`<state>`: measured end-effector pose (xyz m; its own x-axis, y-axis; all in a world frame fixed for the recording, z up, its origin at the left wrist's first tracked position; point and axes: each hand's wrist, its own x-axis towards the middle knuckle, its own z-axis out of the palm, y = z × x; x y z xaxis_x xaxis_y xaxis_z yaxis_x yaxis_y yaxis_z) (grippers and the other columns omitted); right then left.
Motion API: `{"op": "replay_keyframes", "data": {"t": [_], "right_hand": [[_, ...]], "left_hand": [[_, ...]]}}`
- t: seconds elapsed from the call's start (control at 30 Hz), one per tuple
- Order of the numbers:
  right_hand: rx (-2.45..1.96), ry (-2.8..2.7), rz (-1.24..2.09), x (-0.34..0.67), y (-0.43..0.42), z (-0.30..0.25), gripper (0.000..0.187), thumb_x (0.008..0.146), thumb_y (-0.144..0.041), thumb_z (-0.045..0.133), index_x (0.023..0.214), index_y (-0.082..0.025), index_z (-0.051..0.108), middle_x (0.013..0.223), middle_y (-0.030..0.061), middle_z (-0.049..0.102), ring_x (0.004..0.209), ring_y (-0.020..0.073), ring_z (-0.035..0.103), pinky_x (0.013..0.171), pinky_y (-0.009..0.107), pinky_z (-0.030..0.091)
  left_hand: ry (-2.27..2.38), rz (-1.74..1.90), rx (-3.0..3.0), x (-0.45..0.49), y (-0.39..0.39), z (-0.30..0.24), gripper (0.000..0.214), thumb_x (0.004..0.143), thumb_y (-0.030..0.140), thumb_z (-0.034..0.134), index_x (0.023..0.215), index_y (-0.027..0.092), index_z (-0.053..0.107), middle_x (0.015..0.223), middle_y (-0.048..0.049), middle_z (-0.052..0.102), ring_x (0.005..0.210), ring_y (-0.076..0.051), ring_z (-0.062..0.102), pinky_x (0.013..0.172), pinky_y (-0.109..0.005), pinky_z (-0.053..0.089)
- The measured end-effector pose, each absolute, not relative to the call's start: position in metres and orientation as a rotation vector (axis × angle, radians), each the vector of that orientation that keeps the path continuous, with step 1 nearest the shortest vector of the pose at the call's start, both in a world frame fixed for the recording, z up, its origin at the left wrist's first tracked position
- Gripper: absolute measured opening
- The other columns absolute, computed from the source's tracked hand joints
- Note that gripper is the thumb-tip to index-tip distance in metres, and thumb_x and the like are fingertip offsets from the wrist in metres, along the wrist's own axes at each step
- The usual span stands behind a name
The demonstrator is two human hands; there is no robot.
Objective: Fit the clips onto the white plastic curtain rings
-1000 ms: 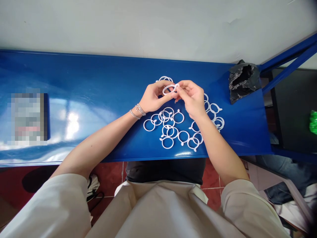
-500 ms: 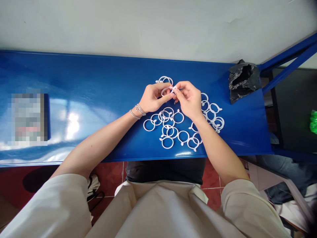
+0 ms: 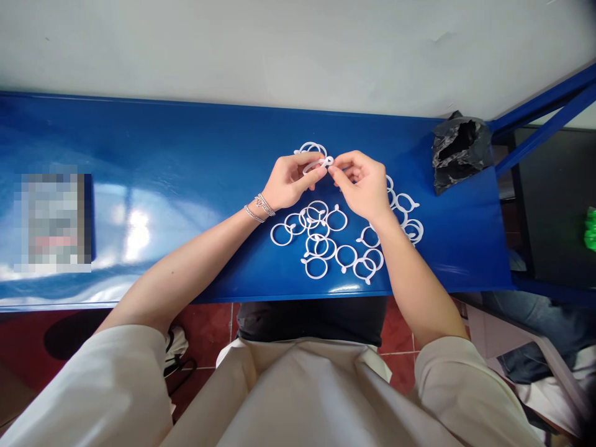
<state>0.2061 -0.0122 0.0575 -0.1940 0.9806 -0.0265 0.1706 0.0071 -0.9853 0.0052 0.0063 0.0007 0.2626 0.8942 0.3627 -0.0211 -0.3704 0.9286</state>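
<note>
My left hand (image 3: 288,183) and my right hand (image 3: 361,186) meet above a blue shelf (image 3: 162,174), both pinched on one white plastic ring (image 3: 317,164) held between their fingertips. Below the hands lie several loose white rings with small tabs (image 3: 326,245) spread on the shelf. More white rings (image 3: 407,217) lie to the right of my right hand, partly hidden by it. A pair of rings (image 3: 311,148) sits just beyond my left fingers. Silver bracelets circle my left wrist.
A crumpled black plastic bag (image 3: 459,155) stands at the shelf's far right end. A blurred box (image 3: 56,220) lies at the left. A white wall rises behind the shelf. Blue frame bars (image 3: 544,118) run at the right; a green item (image 3: 590,228) shows at the edge.
The held ring has been squeezed from a wide oval into a narrower shape, and both hands have shifted slightly while staying together.
</note>
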Motion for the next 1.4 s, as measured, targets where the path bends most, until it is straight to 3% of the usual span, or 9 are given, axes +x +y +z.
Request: {"op": "replay_keyframes", "data": {"t": [0.17,0.27,0.4,0.67,1.03,1.2,1.4], "right_hand": [[-1.469,-2.226,1.157,0.239,-0.008,0.086,0.026,0.084,-0.044,0.090,0.092,-0.021,0.080,0.089,0.0077,0.077,0.083,0.0251,0.070,0.078,0.042,0.055],[-1.470,-2.406,1.152,0.246,-0.008,0.092,0.029,0.081,-0.044,0.090,0.100,-0.023,0.085,0.096,0.0086,0.081,0.088,0.0272,0.072,0.080,0.043,0.055],[-1.451,-2.502,1.086,0.242,-0.008,0.089,0.017,0.083,-0.031,0.084,0.098,-0.023,0.086,0.102,0.0076,0.083,0.089,0.0258,0.072,0.086,0.045,0.053],[-1.446,-2.435,0.986,0.238,-0.010,0.084,0.021,0.086,-0.018,0.072,0.099,-0.021,0.088,0.095,0.0072,0.082,0.080,0.0227,0.070,0.081,0.042,0.054],[-1.219,-2.157,0.816,0.232,-0.009,0.068,0.023,0.099,-0.016,0.062,0.106,-0.022,0.084,0.109,0.0088,0.077,0.080,0.0199,0.065,0.073,0.037,0.052],[-1.202,-2.074,0.771,0.226,-0.010,0.061,0.021,0.098,-0.017,0.062,0.106,-0.021,0.081,0.108,0.0077,0.075,0.073,0.0170,0.058,0.072,0.036,0.051],[-1.202,-2.039,0.684,0.221,-0.008,0.052,0.023,0.094,-0.013,0.061,0.104,-0.021,0.080,0.104,0.0068,0.074,0.075,0.0177,0.059,0.076,0.037,0.053]], "left_hand": [[0.907,1.308,1.710,0.004,0.010,-0.008,0.049,0.096,0.067,0.081,0.122,0.025,0.079,0.106,-0.0090,0.080,0.084,-0.019,0.074,0.074,-0.035,0.062],[0.953,1.277,1.766,0.003,0.010,-0.010,0.051,0.094,0.065,0.083,0.125,0.025,0.078,0.117,-0.0117,0.078,0.083,-0.019,0.073,0.071,-0.035,0.062],[0.989,1.266,1.807,0.002,0.010,-0.011,0.051,0.093,0.064,0.084,0.126,0.026,0.078,0.120,-0.0128,0.075,0.084,-0.019,0.074,0.070,-0.034,0.062],[0.976,1.287,1.855,-0.001,0.011,-0.014,0.049,0.095,0.061,0.084,0.128,0.026,0.078,0.118,-0.0124,0.073,0.092,-0.022,0.075,0.077,-0.037,0.066],[1.052,1.343,1.854,0.006,0.012,-0.023,0.054,0.105,0.060,0.072,0.146,0.026,0.065,0.127,-0.0127,0.075,0.108,-0.023,0.080,0.091,-0.037,0.070],[1.097,1.315,1.860,0.005,0.012,-0.022,0.049,0.106,0.056,0.072,0.144,0.025,0.066,0.140,-0.0148,0.075,0.117,-0.024,0.079,0.095,-0.036,0.070],[1.204,1.319,1.983,0.003,0.005,-0.008,0.038,0.104,0.049,0.075,0.132,0.024,0.073,0.130,-0.0120,0.078,0.117,-0.026,0.077,0.101,-0.044,0.067]]}}
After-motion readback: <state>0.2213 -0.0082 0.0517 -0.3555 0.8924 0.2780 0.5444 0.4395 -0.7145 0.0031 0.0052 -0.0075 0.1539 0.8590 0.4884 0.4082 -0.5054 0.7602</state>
